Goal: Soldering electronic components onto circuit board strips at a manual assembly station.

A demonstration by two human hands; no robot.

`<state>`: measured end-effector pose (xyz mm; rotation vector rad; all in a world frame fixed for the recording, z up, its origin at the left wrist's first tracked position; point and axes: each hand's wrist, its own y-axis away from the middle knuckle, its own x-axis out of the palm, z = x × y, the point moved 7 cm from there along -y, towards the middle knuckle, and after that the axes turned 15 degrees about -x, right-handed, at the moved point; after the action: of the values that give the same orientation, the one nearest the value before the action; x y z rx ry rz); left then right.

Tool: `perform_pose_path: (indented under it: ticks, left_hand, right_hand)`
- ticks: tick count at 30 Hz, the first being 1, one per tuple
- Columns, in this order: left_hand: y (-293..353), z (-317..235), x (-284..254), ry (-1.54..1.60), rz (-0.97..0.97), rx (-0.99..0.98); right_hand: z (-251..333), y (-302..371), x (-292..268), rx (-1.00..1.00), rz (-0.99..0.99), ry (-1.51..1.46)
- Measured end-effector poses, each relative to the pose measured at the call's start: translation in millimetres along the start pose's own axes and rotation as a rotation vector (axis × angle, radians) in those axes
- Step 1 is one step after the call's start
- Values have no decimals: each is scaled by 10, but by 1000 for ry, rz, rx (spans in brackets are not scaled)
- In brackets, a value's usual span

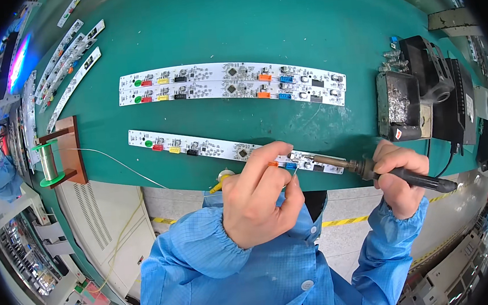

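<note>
My right hand (399, 176) grips a black-handled soldering iron (371, 171), its metal tip resting on the near long white circuit board (198, 147) by a blue part. My left hand (261, 194) pinches a thin solder wire (112, 158) and brings its end to the same spot at the board's right end. The wire runs left to a green spool (48, 163) on a wooden stand. Both forearms wear blue sleeves.
Two more long white boards (233, 85) lie side by side farther back on the green table (280, 23). A soldering station with a tip-cleaning holder (401, 106) stands at the right. Several boards (65, 66) are stacked at the far left. Another person in blue is at the left rim.
</note>
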<state>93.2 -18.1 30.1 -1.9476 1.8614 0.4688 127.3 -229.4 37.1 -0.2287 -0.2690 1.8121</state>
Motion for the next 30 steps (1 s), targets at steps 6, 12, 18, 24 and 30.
perform_pose_path:
  ticks: [6,12,18,24,30]
  left_hand:
    - [24,48,35,28,4,-29]
    - [17,27,12,30,20,-57]
    - [27,31,42,7,-1,-62]
    - [24,20,47,-1,-22,-58]
    - [25,15,58,-17,-37,-49]
  right_hand:
    - [-49,7,-5,44,-3,6]
    - [-69,38,-49,119,-49,-44]
    - [-64,40,-28,58,-9,-2]
    - [-52,17,-16,58,14,-1]
    - [-49,15,-37,139,-38,-47]
